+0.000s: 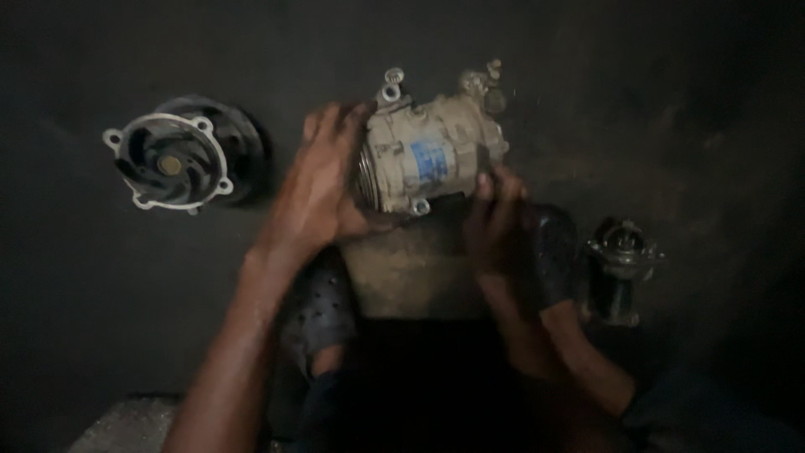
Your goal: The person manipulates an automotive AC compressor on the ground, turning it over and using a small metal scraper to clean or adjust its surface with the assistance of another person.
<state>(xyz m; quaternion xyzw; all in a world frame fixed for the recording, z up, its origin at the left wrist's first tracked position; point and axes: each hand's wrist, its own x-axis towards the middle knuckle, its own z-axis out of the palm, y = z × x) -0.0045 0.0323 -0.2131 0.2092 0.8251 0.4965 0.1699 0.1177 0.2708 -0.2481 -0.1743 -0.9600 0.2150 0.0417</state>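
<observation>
A dusty beige compressor-like metal unit [432, 151] with a blue label lies on a dark floor, resting partly on a pale block [411, 268]. My left hand [323, 180] grips its left, pulley end. My right hand [495, 222] holds its lower right edge, fingers curled against the body. Both forearms reach up from the bottom of the view.
A round black and silver pulley plate [172, 164] with three mounting ears lies at the left. A small dark motor-like part [620, 268] stands at the right. Two dark perforated sandals [323, 306] flank the block. A pale slab [126, 424] shows at the bottom left.
</observation>
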